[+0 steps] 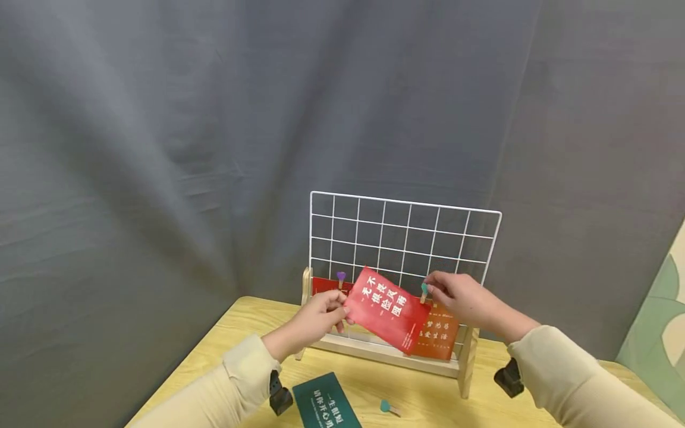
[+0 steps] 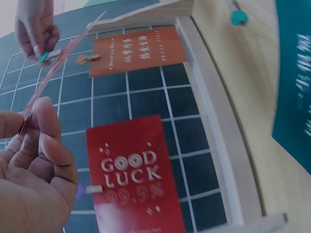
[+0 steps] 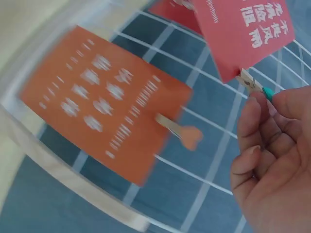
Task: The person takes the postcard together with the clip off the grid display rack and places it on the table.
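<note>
Two hands up at the white wire grid [image 1: 405,232], which stands at the far edge of the yellow table [image 1: 428,398]. Left hand [image 1: 316,318] pinches the left edge of a red card [image 1: 387,308] w/ white characters, held tilted in front of the grid's lower rows. Right hand [image 1: 461,299] pinches a small wooden peg w/ a teal heart [image 1: 424,291] at the card's upper right corner; right wrist view shows the peg's tip on that corner, but whether it also bites a wire — can't tell.

Behind the held card, another red card [image 2: 133,170], "GOOD LUCK", hangs on the grid's left, mostly covered in the head view; its purple-heart peg [image 1: 341,277] peeks out. Orange card [image 3: 104,104] hangs right, clipped w/ an orange-heart peg [image 3: 182,132], print blurred.

Near side: dark green card [image 1: 325,404] flat on the table, cut off by the frame's bottom. Loose teal peg [image 1: 389,407] just right of it.
</note>
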